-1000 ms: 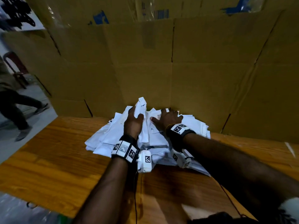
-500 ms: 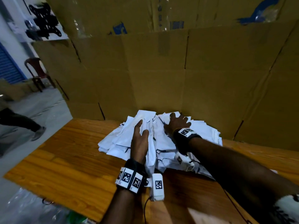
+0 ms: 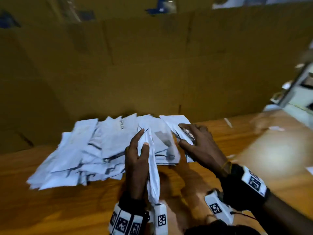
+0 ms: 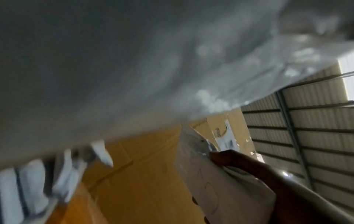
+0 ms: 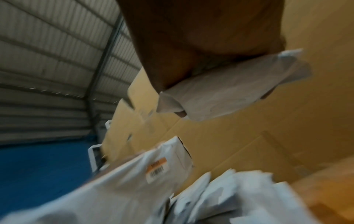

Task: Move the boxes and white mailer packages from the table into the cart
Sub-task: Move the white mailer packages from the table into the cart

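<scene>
1. White mailer packages (image 3: 94, 150) lie in a loose fanned heap on the desk (image 3: 67, 209), spreading from about 9 o'clock to 12 o'clock of my hands, against the cardboard wall (image 3: 152, 73) behind.
2. My left hand (image 3: 135, 160) pinches one mailer (image 3: 152, 175) on edge, thumb on its near face and fingers behind; it hangs down toward my wrist, lifted off the heap at its lower end.
3. My right hand (image 3: 199, 146) is curled round a small folded mailer (image 5: 229, 91) at about 1 o'clock of the heap; the right wrist view shows it held under my palm, clear of the other mailers.
4. I judge this to be the gathering step: taking up mailers before I carry them off. No cart shows in any view, so I cannot tell which way it lies.
5. To do it well, I should bring the two held mailers together into one flat stack, so that one hand can scoop more from the heap.
6. These mailers look slick and limp, so an edge pinch may let one slide out; I would shift my left grip to the middle of the mailer.
7. Pulling from the top of the heap, not from under it, should keep the rest from sliding toward the desk edge at 7 o'clock.
</scene>
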Available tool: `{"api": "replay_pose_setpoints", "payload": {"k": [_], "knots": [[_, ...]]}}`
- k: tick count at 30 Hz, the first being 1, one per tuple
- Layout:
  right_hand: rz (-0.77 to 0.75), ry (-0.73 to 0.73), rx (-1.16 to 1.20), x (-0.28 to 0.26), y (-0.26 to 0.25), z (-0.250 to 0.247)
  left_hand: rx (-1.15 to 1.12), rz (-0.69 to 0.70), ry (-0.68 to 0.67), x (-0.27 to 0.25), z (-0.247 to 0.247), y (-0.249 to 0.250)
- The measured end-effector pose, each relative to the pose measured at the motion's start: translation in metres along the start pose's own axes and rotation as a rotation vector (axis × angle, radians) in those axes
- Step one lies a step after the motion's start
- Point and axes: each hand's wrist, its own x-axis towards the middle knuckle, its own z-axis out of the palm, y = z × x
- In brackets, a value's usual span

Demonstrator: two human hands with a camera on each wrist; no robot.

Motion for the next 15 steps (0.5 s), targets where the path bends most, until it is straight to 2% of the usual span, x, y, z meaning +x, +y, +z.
{"api": "replay_pose_setpoints", "payload": {"k": [5, 11, 15], "knots": [[0.129, 0.117, 0.004, -0.081, 0.065, -0.067, -0.063, -0.004, -0.223, -0.033, 0.082, 0.004], [0.389, 0.369, -0.026, -0.197, 0.138, -0.139, -0.075, 0.040, -0.607, -0.081, 0.192, 0.020], [0.490, 0.539, 0.024, -0.267, 0.177, -0.177, -0.073, 0.041, -0.868, -0.125, 0.267, 0.046]]}}
